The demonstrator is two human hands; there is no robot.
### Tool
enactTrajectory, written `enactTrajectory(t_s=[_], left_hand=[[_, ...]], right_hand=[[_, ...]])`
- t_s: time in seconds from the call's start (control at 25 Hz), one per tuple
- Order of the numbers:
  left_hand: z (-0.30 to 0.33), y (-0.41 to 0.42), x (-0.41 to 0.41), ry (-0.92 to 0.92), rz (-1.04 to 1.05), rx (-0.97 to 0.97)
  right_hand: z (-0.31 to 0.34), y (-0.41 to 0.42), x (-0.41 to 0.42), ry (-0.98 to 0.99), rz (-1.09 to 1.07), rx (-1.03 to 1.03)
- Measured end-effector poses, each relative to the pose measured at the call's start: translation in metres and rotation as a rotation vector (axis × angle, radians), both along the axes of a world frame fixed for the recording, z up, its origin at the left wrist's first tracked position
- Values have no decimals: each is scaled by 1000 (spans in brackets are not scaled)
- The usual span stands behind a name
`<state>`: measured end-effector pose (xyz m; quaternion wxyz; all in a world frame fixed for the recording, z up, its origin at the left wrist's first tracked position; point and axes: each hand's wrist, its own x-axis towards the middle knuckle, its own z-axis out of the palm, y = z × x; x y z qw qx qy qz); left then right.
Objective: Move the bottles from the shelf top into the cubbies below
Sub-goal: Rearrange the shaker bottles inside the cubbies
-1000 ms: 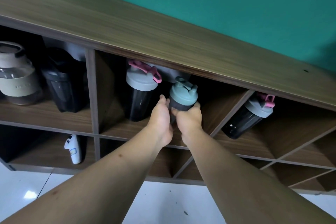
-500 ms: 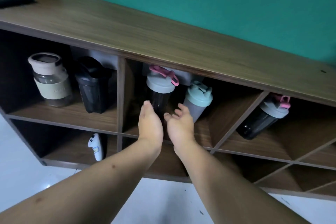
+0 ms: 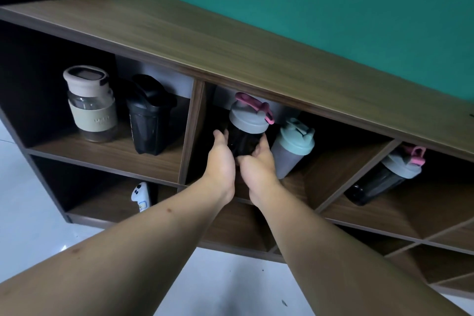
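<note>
Whereas half a second ago both hands hung open, the left hand point(image 3: 221, 161) and right hand point(image 3: 259, 161) now cup the dark pink-handled bottle point(image 3: 246, 131) upright in the middle cubby point(image 3: 195, 133), beside the mint-lidded bottle point(image 3: 291, 151), suggesting final repositioning.

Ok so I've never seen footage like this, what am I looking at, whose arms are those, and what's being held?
This is one picture from a camera worn on a person's head, looking forward and down, so the bare arms are the wearer's own. In front stands a wooden shelf unit against a green wall. The left hand and right hand cup a dark shaker with a grey lid and pink loop in the middle cubby. Beside it leans a mint-lidded bottle. To the left stand a beige-lidded jar and a black shaker; to the right another pink-looped shaker lies tilted.
</note>
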<state>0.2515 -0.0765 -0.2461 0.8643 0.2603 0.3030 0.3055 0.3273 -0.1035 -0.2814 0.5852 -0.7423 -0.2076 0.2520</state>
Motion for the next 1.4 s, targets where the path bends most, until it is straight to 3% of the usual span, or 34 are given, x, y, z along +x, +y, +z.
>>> enactTrajectory(t_s=[0.28, 0.48, 0.6, 0.72, 0.92, 1.12, 1.4], left_hand=[[-1, 4, 2, -121, 14, -50], [-3, 3, -4, -40, -24, 2], [-7, -3, -25, 171, -1, 133], [-18, -15, -70, 487, 156, 368], [-27, 33, -139, 632, 374, 344], [-38, 109, -150, 212, 308, 142], [-41, 144, -137, 96, 129, 40]], right_hand=[[-3, 6, -3, -15, 7, -24], [10, -7, -15, 17, 2, -39], [13, -27, -41, 63, -115, -113], [9, -36, -80, 25, -62, -185], [24, -7, -157, -8, 187, -168], [46, 65, -185, 152, 274, -123], [32, 121, -171, 213, 115, -131]])
